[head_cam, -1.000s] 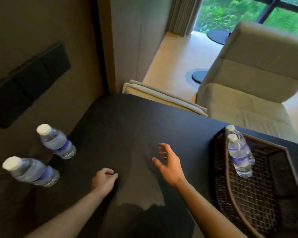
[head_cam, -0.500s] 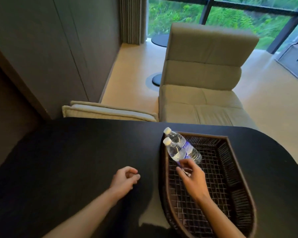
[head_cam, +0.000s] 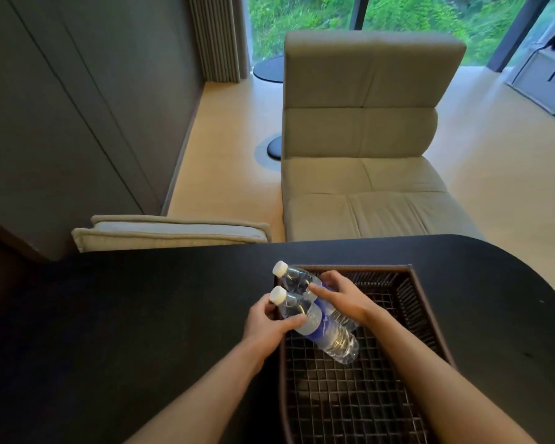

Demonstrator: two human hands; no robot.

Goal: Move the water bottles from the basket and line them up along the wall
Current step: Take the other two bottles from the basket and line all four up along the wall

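Note:
Two clear water bottles with white caps and blue labels lean in the far left corner of the dark woven basket on the black table. My left hand grips the nearer bottle around its neck and shoulder. My right hand wraps over the farther bottle, covering most of its body. Both bottles tilt with their caps toward the left, over the basket's rim. The wall and the bottles standing along it are out of view.
A beige cushioned chair stands beyond the table's far edge. A folded beige cushion lies left of it. Grey wall panels rise at the left. The table's right end curves round.
My view swung right from the wall toward the basket. My right hand reached into the basket and closed on the farther bottle; my left hand left the table and took the nearer one.

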